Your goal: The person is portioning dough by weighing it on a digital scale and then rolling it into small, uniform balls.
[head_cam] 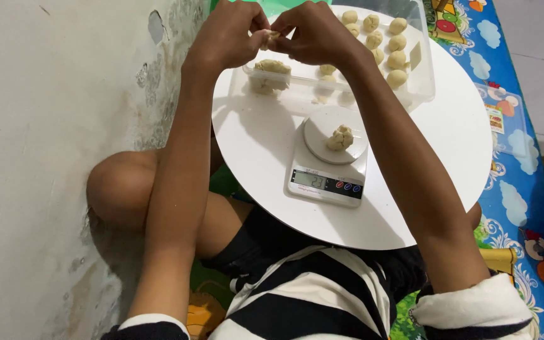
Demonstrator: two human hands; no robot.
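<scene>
My left hand [228,34] and my right hand [313,31] meet above the far side of a round white table [423,157]. Both pinch one small pale piece of dough [269,38] between their fingertips. Just below them a larger lump of dough [272,67] lies in a clear plastic tray [424,82]. Several small dough balls [388,44] sit in rows at the tray's right end. A white kitchen scale [328,154] stands on the table nearer to me, with a small piece of dough [340,137] on its round platform.
A stained, peeling wall [51,126] runs along the left, close to my bent knee [118,189]. A blue patterned play mat [524,189] covers the floor on the right, with a clear lid [505,119] lying on it beside the table.
</scene>
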